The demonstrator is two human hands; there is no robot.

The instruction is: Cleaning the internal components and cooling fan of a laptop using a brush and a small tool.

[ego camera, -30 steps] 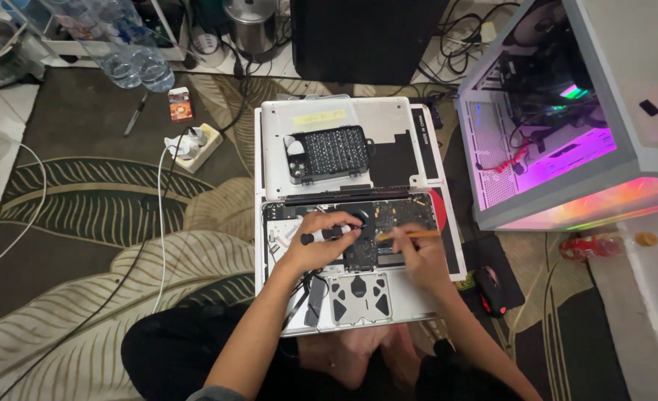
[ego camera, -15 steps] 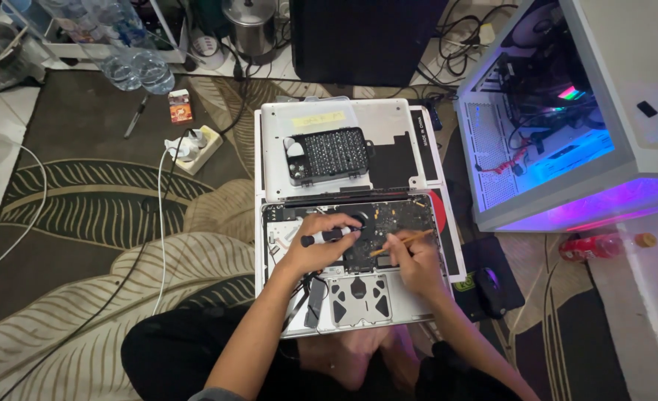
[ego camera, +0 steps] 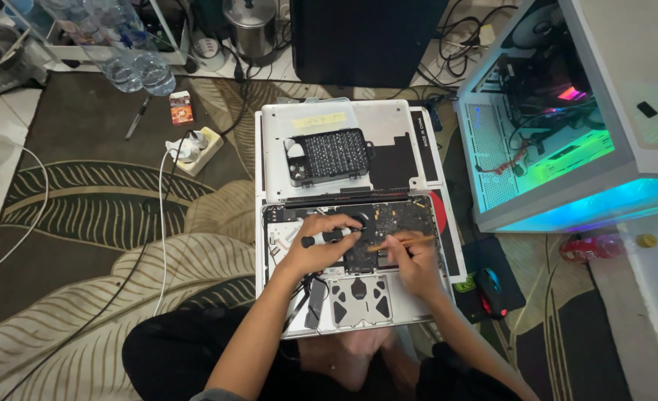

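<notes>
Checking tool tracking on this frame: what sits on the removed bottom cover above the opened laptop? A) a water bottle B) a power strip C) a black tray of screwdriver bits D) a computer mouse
C: the black bit tray lies on the silver bottom cover, just above the opened laptop where the left hand and right hand work.

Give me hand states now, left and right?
Left hand: closed on a black screwdriver.
Right hand: closed, pinching a thin wooden stick.
</notes>
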